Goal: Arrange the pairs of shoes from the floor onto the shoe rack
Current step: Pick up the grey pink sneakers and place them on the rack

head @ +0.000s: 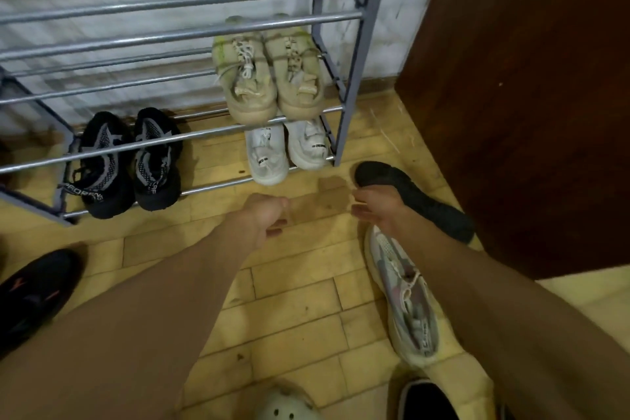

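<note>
The grey metal shoe rack (354, 15) stands against the wall. A beige pair (269, 78) sits on a lower shelf at the right, with a white pair (289, 150) under it on the bottom shelf. A black pair (129, 164) is on the bottom shelf at the left. A black knit shoe (426, 201) lies on the floor right of the rack. My right hand (378, 208) is against its middle, thumb and fingers apart and pointing left. My left hand (266, 215) hovers over the floor in front of the rack, curled into a loose fist with nothing in it.
A grey and pink sneaker (409, 303) lies on the floor under my right forearm. A black shoe with red marks (30, 290) is at the left edge. A pale clog (286, 409) and a dark shoe (426, 399) sit at the bottom. A brown wooden panel (528, 95) closes off the right.
</note>
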`<state>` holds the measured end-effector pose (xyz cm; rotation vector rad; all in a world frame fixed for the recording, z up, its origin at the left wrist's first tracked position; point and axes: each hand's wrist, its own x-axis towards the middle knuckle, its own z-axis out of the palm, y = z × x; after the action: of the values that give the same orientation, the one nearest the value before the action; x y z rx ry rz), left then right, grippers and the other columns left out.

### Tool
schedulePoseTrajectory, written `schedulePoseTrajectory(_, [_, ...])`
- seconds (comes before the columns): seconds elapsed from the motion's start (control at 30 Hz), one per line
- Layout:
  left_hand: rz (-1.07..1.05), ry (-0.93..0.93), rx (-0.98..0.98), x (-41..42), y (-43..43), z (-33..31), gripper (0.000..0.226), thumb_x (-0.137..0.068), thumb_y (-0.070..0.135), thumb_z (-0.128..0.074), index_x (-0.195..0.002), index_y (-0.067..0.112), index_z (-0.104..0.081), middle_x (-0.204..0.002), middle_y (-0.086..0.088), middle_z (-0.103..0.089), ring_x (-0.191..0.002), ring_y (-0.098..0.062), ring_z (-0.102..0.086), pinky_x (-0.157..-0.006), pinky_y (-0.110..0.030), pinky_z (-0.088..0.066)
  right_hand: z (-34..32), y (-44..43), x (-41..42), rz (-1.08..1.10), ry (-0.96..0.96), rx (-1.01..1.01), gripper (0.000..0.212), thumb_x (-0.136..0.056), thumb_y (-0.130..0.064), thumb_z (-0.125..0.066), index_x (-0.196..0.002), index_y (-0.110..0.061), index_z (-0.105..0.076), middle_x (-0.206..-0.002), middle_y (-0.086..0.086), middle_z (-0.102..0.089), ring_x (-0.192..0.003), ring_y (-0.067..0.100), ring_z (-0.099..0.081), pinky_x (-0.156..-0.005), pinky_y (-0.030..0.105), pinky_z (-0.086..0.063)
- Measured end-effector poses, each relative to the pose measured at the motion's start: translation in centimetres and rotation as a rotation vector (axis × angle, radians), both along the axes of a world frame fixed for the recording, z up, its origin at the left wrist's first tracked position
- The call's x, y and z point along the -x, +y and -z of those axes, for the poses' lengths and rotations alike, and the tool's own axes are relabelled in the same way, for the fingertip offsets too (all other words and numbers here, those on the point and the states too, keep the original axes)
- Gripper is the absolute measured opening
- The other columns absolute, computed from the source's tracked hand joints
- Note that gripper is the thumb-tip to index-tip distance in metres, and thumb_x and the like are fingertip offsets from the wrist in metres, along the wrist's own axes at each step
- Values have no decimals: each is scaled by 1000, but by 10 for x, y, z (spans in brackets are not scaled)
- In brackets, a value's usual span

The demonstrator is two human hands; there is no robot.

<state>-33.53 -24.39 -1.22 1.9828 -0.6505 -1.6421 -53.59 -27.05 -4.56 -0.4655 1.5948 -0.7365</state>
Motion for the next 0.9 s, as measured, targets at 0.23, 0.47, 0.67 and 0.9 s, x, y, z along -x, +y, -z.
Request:
schedulePoseTrajectory(0.23, [333, -104, 113, 37, 56, -59, 12, -87, 9, -57, -76, 13, -59, -77, -7, -55, -67, -18, -54, -60, -23, -42, -42, 78, 63, -178, 250, 14, 34, -90, -5, -62, -123, 4, -56, -98, 12, -60, -86, 24, -62, -81, 37, -56])
schedulePoseTrajectory(0.47, [807, -262, 207, 85, 129, -63, 26, -86, 16, -60, -110, 7, -66, -115, -12, -65, -106, -27, -62, -97, -35, -49, -57, 162, 103, -488, 528, 17, 35, -89, -17, -62, -112, 9, -64, -86, 17, -58, -81, 26, -59, -72, 35, -53])
schedulePoseTrajectory(0.67, [972, -294, 167, 97, 170, -45, 26, -86, 27, -61, -110, 17, -65, -115, -2, -64, -106, -18, -60, -93, -28, -47, -24, 207, 119, -542, 630, -138, 25, -89, -20, -61, -70, -8, -50, -70, 7, -46, -65, 21, -50, -65, 34, -48])
schedulePoseTrajectory(0.9, [941, -300, 148, 91, 164, -43, 28, -87, 26, -60, -112, 17, -64, -115, -2, -64, -108, -18, -59, -97, -31, -46, 27, 215, 89, -532, 636, -226, 68, -84, -37, -68, -135, -1, -41, -139, 19, -42, -118, 34, -55, -91, 43, -54])
